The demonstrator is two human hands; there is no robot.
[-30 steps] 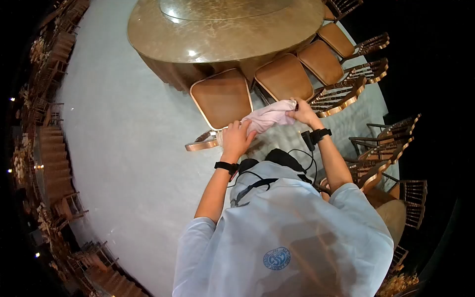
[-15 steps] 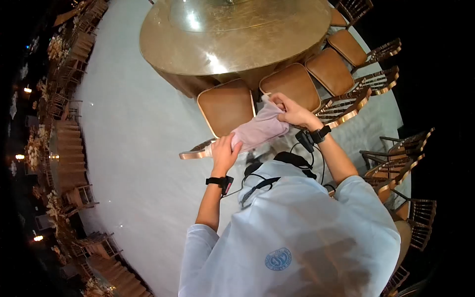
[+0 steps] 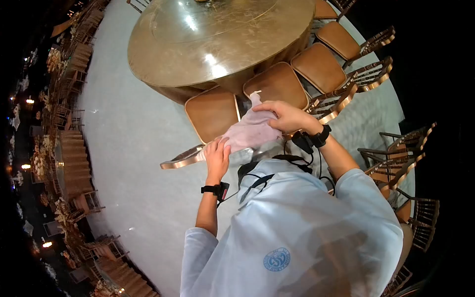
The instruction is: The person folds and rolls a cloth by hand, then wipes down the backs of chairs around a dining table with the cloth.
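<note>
A pale pink cloth (image 3: 250, 131) stretches between my two hands above the chairs. My left hand (image 3: 216, 158) is closed on its lower left end, right by the curved top of a chair back (image 3: 183, 157). My right hand (image 3: 289, 116) grips the cloth's right side, thumb and fingers pressed into the fabric. A narrow twisted corner of the cloth sticks up past my right fingers, with a whitish tip in front of a brown chair seat. Part of the near chair's back is hidden behind the cloth and my hands.
A round gold table (image 3: 198, 69) stands ahead, with brown padded chairs (image 3: 213, 113) tucked around its near and right sides. More chairs (image 3: 425, 222) stand at the right. Along the far left run draped tables (image 3: 74, 163) with flowers and lights. The floor (image 3: 133, 178) is pale grey.
The cloth has spread flatter, and its twisted corner now points up beyond my right hand. My right fingers have shifted on the fabric. The view has moved slightly, so table and chairs sit further left.
</note>
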